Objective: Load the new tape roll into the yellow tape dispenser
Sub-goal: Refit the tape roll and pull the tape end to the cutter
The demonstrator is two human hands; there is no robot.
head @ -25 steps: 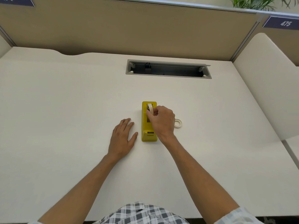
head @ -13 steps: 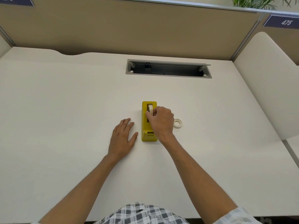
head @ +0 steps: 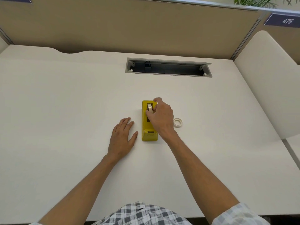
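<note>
1. The yellow tape dispenser (head: 149, 125) lies on the desk (head: 65, 103) with its long axis running away from the person, cutter end nearest them.
2. The right hand (head: 160, 117) is over the dispenser, fingers curled round the tape roll (head: 150, 108) standing on edge in the far end of the dispenser (seating it, I judge).
3. The left hand (head: 122, 135) lies flat, fingers relaxed, just left of the dispenser, not touching.
4. A small tape ring (head: 178, 122) lies right of the dispenser.
5. Far right of the dispenser, a plate (head: 286, 21) reads "475".
</note>
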